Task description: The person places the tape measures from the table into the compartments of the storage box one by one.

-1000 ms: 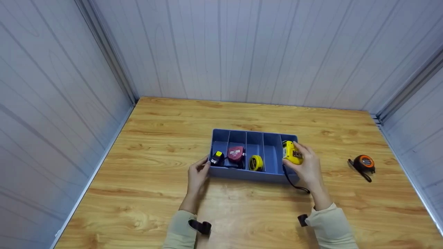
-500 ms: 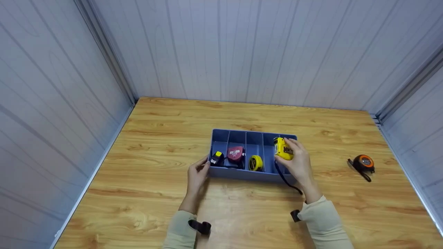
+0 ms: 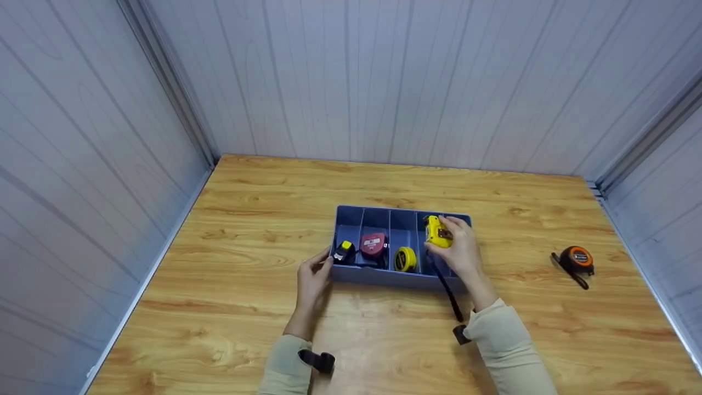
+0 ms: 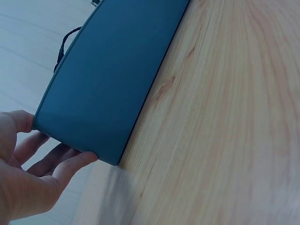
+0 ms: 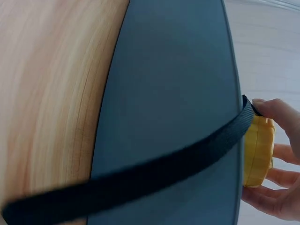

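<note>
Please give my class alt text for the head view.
A right hand holds a yellow tape measure over a blue compartment tray; the left hand touches its left end. Three more tapes sit inside; an orange-and-black tape lies on the table to the right.

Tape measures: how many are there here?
5: black one, red one and round yellow one in the left three compartments of the box, another yellow one in the right hand, orange one on the table. The hand may hide more.

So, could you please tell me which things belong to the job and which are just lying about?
Job, apparently: held yellow tape measure, divided tray, and, inside it, black-yellow tape, red tape, round yellow tape.

Lying about, perhaps for later: orange tape, untouched.
</note>
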`<state>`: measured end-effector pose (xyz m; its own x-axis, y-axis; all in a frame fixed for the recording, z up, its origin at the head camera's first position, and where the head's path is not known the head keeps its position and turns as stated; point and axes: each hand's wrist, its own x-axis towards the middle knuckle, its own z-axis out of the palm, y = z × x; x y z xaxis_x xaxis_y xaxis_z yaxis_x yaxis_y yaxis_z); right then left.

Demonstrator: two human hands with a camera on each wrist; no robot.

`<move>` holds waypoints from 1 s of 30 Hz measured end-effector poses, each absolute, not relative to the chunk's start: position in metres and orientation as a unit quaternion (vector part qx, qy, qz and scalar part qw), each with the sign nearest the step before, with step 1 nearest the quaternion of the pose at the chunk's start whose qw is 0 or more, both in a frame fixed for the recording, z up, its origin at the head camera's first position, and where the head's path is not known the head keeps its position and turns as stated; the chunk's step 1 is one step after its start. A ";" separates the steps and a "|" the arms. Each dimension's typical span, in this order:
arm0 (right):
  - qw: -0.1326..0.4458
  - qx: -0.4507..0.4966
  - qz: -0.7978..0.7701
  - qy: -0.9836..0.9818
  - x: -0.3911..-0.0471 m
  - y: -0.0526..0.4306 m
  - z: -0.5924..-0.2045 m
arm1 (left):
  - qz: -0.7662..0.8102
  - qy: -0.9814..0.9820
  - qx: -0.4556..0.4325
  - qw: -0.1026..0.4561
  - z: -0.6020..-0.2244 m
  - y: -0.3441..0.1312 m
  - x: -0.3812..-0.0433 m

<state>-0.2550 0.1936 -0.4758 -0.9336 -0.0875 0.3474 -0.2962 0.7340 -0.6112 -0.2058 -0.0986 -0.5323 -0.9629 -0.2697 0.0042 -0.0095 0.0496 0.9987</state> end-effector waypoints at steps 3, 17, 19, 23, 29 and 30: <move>0.139 0.105 0.343 -0.923 -0.259 0.193 -0.477 | -0.685 -0.717 0.087 0.093 -0.522 -0.099 -0.202; 0.132 0.116 0.288 -0.941 -0.270 0.190 -0.482 | -0.692 -0.712 0.076 0.097 -0.537 -0.100 -0.206; 0.132 0.116 0.281 -0.943 -0.270 0.190 -0.483 | -0.689 -0.714 0.075 0.098 -0.537 -0.100 -0.207; 0.137 0.122 0.274 -0.944 -0.271 0.190 -0.487 | -0.696 -0.708 0.075 0.091 -0.531 -0.100 -0.204; 0.139 0.137 0.284 -0.939 -0.271 0.191 -0.491 | -0.706 -0.699 0.077 0.085 -0.511 -0.097 -0.195; 0.139 0.138 0.287 -0.938 -0.271 0.191 -0.492 | -0.706 -0.699 0.080 0.083 -0.509 -0.096 -0.194</move>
<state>-0.2707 0.1911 -0.4920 -0.9238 -0.1786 0.3387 -0.3374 0.7979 -0.4994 -0.1944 -0.0964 -0.5088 -0.9734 -0.2290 0.0040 0.0063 -0.0095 0.9999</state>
